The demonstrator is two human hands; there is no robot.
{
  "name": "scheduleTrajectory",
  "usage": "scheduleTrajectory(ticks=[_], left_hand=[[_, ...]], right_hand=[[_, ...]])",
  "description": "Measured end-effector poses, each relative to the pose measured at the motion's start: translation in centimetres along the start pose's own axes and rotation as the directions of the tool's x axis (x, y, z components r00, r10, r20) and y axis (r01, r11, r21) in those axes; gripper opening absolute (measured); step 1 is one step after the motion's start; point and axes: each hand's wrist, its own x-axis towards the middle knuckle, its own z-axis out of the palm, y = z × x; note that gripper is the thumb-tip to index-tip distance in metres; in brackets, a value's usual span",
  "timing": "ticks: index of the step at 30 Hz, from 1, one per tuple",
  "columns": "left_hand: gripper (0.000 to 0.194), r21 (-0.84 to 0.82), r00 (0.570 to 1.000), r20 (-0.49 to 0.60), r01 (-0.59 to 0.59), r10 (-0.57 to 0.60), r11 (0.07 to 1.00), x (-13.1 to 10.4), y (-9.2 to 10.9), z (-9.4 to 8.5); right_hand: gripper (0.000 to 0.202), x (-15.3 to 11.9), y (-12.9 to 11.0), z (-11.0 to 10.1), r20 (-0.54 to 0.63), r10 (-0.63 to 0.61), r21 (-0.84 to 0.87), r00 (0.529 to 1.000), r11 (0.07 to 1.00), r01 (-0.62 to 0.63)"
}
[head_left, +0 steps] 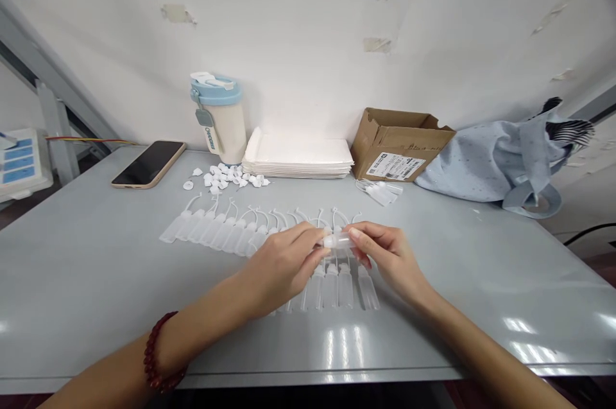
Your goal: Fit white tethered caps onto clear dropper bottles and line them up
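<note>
Between my two hands lies a small translucent plastic bottle (341, 241), held sideways above the table. My left hand (291, 255) pinches its white neck end; whether a separate cap is in those fingers is hidden. My right hand (385, 252) grips the other end of its body. Behind and left of my hands runs a row of similar small bottles (224, 232) with thin looped straps. Closer to me lie several more bottles (331, 287), partly covered by my left hand. A pile of small white caps (231, 176) sits farther back on the left.
Along the wall stand a cream tumbler (228, 126) with a blue lid, a stack of white trays or boxes (298, 155), and an open cardboard box (399, 146). A few bottles (382, 191) lie before it. A phone (149, 165) is left, a blue cloth bag (481, 158) right.
</note>
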Motion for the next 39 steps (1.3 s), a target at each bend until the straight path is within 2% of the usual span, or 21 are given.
scheduleTrajectory(ticks=[2,3,4,6,8,11,14,17,20,24,30,39], left_hand=[[0.019,-0.011,0.994,-0.063,0.089,-0.09,0.996,0.1,-0.3,-0.2],[0.021,-0.012,0.984,-0.101,0.146,-0.146,0.989,0.2,-0.6,-0.4],[0.023,-0.013,0.97,-0.134,0.205,-0.205,0.979,0.3,-0.8,-0.6],[0.025,-0.013,0.936,-0.174,0.31,-0.308,0.951,0.6,-1.5,-1.1],[0.026,0.003,0.908,-0.198,0.377,-0.369,0.926,0.9,-2.4,-1.8],[0.025,0.068,0.872,-0.246,0.451,-0.423,0.89,1.4,-4.2,-3.0],[0.026,0.166,0.822,-0.318,0.538,-0.472,0.826,1.6,-6.4,-4.2],[0.027,0.248,0.785,-0.32,0.61,-0.531,0.752,1.5,-8.5,-5.2],[0.03,0.345,0.793,-0.265,0.609,-0.548,0.714,1.2,-10.2,-5.8],[0.034,0.395,0.831,-0.196,0.552,-0.52,0.734,1.1,-11.2,-5.6],[0.033,0.443,0.881,-0.083,0.451,-0.465,0.775,1.7,-11.5,-4.9],[0.034,0.487,0.892,-0.033,0.409,-0.452,0.772,1.6,-12.7,-4.2]], right_hand=[[0.031,1.0,0.7,-0.9,-0.083,-0.03,-0.046,0.996,0.999,0.026],[0.03,1.6,1.2,-1.6,-0.167,-0.061,-0.092,0.984,0.995,0.046],[0.032,2.3,1.8,-2.5,-0.264,-0.103,-0.163,0.959,0.985,0.061],[0.038,3.8,3.1,-4.5,-0.445,-0.22,-0.379,0.868,0.925,0.04],[0.043,5.2,4.4,-6.7,-0.525,-0.26,-0.446,0.81,0.895,-0.001],[0.042,6.8,6.0,-9.4,-0.555,-0.325,-0.539,0.766,0.842,-0.033],[0.037,7.6,7.0,-10.7,-0.515,-0.368,-0.608,0.774,0.794,-0.028],[0.032,7.7,7.3,-10.8,-0.477,-0.392,-0.642,0.787,0.767,-0.007],[0.03,7.4,6.8,-10.4,-0.479,-0.413,-0.652,0.775,0.758,0.0],[0.027,6.5,5.5,-9.3,-0.483,-0.421,-0.649,0.768,0.76,0.009],[0.022,4.8,3.1,-7.1,-0.447,-0.387,-0.603,0.807,0.796,0.048],[0.017,3.7,1.7,-5.9,-0.378,-0.306,-0.54,0.874,0.839,0.06]])
